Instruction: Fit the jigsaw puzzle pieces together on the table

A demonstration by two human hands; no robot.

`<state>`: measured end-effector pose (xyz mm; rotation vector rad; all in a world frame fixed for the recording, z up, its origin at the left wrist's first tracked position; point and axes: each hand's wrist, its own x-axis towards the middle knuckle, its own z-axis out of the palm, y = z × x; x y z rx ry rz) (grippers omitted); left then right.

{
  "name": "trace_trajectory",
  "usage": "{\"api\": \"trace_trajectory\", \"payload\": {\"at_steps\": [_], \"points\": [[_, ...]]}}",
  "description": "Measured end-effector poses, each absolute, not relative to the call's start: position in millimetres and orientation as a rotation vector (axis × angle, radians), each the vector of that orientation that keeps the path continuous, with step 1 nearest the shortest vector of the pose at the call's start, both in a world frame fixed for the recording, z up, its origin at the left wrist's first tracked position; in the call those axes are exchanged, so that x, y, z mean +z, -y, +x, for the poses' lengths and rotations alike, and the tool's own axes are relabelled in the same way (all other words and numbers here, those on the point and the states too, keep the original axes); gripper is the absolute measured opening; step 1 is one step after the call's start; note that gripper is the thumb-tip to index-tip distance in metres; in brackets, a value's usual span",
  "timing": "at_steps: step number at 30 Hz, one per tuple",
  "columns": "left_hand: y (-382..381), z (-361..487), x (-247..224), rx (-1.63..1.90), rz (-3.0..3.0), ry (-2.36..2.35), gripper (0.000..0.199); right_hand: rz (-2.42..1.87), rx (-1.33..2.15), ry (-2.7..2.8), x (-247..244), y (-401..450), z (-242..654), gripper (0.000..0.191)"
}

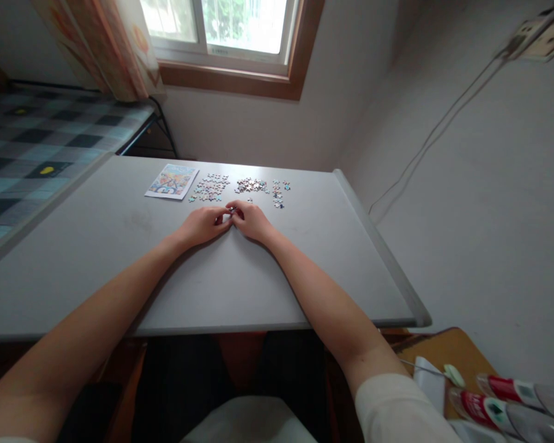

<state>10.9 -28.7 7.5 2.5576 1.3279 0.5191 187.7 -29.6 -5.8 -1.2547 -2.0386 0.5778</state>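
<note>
My left hand (205,224) and my right hand (251,220) meet above the grey table (189,289), fingertips pinched on small puzzle pieces (232,210) between them. How the pieces sit in the fingers is too small to make out. Just beyond my hands lie loose puzzle pieces: a spread-out group (211,187) on the left, a denser pile (252,185) in the middle and a sparser group (277,194) on the right. A colourful picture sheet (172,181) lies flat to the left of them.
A bed with a checked cover (41,135) stands at the left, beside a curtain (115,49) and a window. A wall with a cable (427,144) is on the right. Bottles (493,411) lie on a wooden stool (443,344) at the lower right.
</note>
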Motion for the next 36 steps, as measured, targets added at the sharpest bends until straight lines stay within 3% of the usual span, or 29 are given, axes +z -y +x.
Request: {"api": "trace_trajectory", "payload": {"at_steps": [36], "points": [[28.3,11.2,5.8,0.491,2.581,-1.332,0.035,-1.268,0.564,2.064,-6.0,29.1,188.9,0.034]]}}
